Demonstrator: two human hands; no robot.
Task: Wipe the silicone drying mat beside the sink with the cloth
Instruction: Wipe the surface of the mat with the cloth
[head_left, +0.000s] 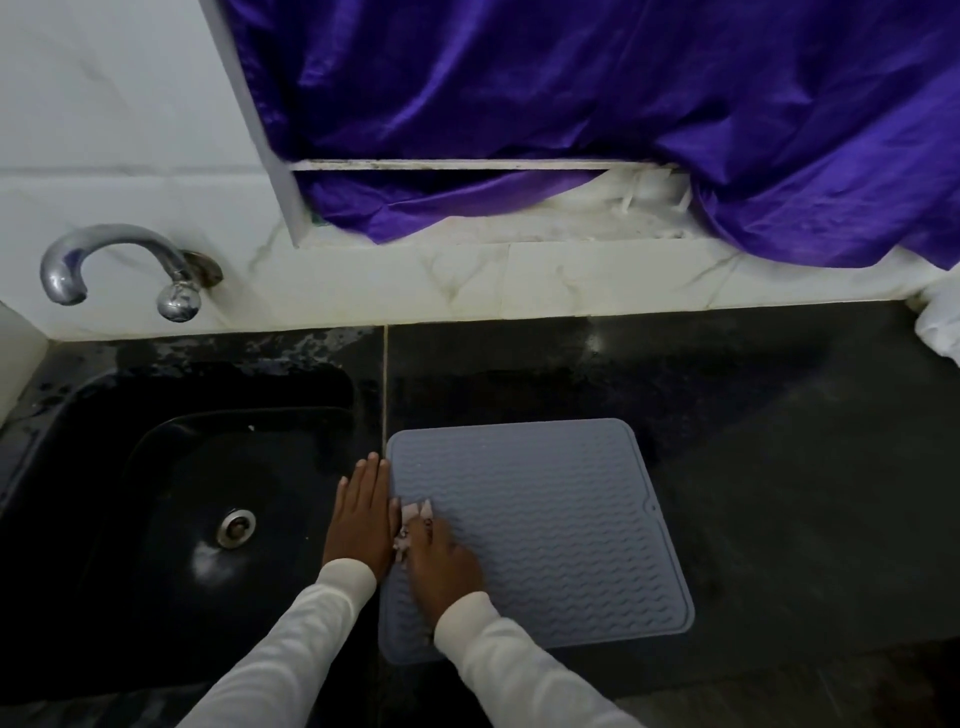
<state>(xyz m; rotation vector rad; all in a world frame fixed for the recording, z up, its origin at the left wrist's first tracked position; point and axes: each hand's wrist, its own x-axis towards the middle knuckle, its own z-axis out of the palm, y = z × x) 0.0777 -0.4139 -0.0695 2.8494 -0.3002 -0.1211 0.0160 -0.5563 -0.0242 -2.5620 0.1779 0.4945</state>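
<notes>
Black stone counter (779, 467); grey ribbed mat (545, 530) lies flat just right of the sunken black sink (156, 493). White bundle (940, 332) far right of sink.

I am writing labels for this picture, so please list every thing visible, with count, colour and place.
drying mat: one, grey-blue, on the counter right of the sink
cloth: one, pale pink, on the mat's left edge under the right hand
sink: one, black, left
drain: one, silver, in the sink bottom
tap: one, chrome, on the wall above the sink
counter: one, black
curtain: one, purple, top
white item: one, right edge, unclear
left hand: flat beside the mat's left edge
right hand: holds the cloth
</notes>
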